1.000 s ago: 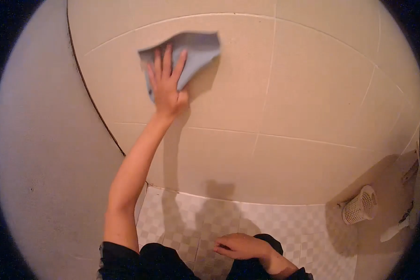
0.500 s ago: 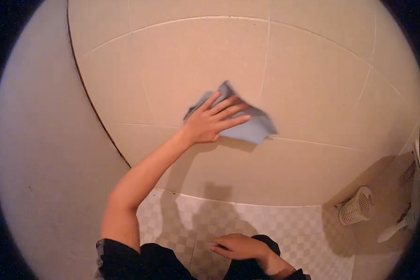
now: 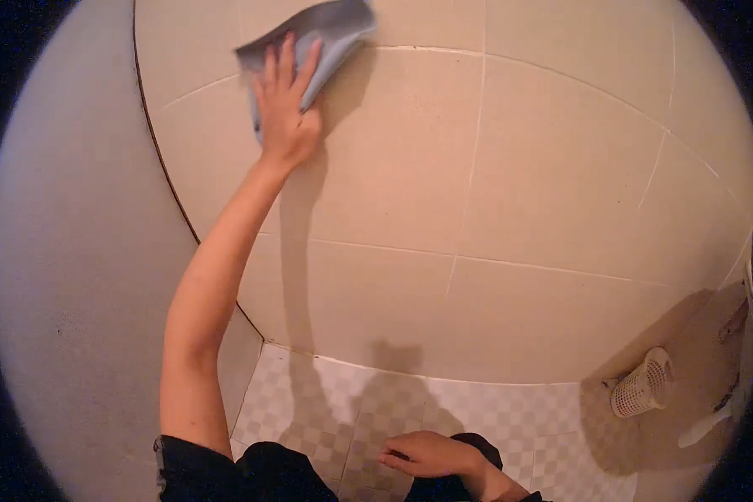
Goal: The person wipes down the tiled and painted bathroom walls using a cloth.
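Note:
High on the beige tiled wall (image 3: 552, 167), my left hand (image 3: 286, 117) presses a grey-blue cloth (image 3: 343, 29) against the surface. Its fingers are spread over the cloth, whose edges stick out above and to both sides. My left arm is stretched upward. Low in the view, my right hand (image 3: 427, 453) rests by my right knee (image 3: 481, 448), fingers loosely curled together and nothing showing in them.
A smooth grey wall (image 3: 75, 251) runs along the left, meeting the tiles at a dark seam. A white perforated basket (image 3: 642, 386) stands in the right corner on the checkered floor (image 3: 510, 410).
My left hand has moved up and to the left across the tiles, taking the cloth with it. My right hand stays by the knee.

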### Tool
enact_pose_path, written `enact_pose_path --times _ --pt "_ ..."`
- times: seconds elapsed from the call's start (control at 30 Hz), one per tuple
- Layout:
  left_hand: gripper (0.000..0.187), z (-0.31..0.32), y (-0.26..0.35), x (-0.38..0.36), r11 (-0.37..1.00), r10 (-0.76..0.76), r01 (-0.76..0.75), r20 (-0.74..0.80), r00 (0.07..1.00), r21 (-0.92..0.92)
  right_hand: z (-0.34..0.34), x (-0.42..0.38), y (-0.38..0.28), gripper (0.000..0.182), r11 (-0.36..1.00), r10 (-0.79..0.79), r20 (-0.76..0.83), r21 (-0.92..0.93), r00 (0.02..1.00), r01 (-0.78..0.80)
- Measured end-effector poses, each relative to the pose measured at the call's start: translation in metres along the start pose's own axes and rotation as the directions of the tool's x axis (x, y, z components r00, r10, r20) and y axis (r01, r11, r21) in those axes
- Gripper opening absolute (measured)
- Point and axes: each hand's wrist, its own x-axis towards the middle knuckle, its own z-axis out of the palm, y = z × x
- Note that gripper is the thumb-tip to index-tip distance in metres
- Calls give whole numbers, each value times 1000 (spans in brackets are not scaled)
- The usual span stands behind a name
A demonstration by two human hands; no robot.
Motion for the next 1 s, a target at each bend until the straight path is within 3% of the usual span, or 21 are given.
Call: enact_pose_path --times 0.07,0.17,0.27,0.33,0.47,0.57,0.63,0.7,0.73,0.8,0.9,0.97,1.0 --pt "86 14 17 22 995 90 -90 7 996 46 -1 7 0 38 1000 -6 24 -18 1000 6" --pt "87 25 64 30 968 224 -237 151 963 79 -1 10 -6 38 1000 -26 36 -8 999 27" --pt "90 26 102 9 921 389 -378 285 876 -94 -3 13 -9 38 1000 -14 68 11 998 13" --pt "91 19 109 -12 883 452 -460 422 786 -91 -3 12 -8 38 1000 14 115 -2 993 -14" --pt "84 10 85 -40 942 327 -327 428 842 -76 3 6 -1 36 1000 7 45 -30 999 -5" --pt "79 8 48 -31 983 183 -181 152 971 -27 2 6 6 35 1000 -1 55 -14 998 2" --pt "75 -2 34 -10 997 63 -66 67 996 42 -2 7 14 35 1000 -19 71 -4 997 20" --pt "77 -3 20 8 1000 -5 5 2 1000 -6 -5 8 21 35 999 7 15 33 1000 -7" --pt "80 -4 15 19 999 -40 40 -7 999 -1 -8 10 20 36 995 104 6 8 995 -104" --pt "83 -3 14 41 999 -29 28 -41 999 -15 -4 13 40 36 991 136 -26 -12 990 -136" --pt "85 2 27 78 998 67 -67 22 998 -7 2 22 67 39 992 128 -139 16 982 -127" --pt "87 -3 57 99 953 300 -281 229 926 -112 -1 36 63 39 872 415 -142 343 899 -348" --pt "87 -5 65 96 920 392 -363 343 854 -148 2 43 65 39 872 415 -141 344 899 -348"
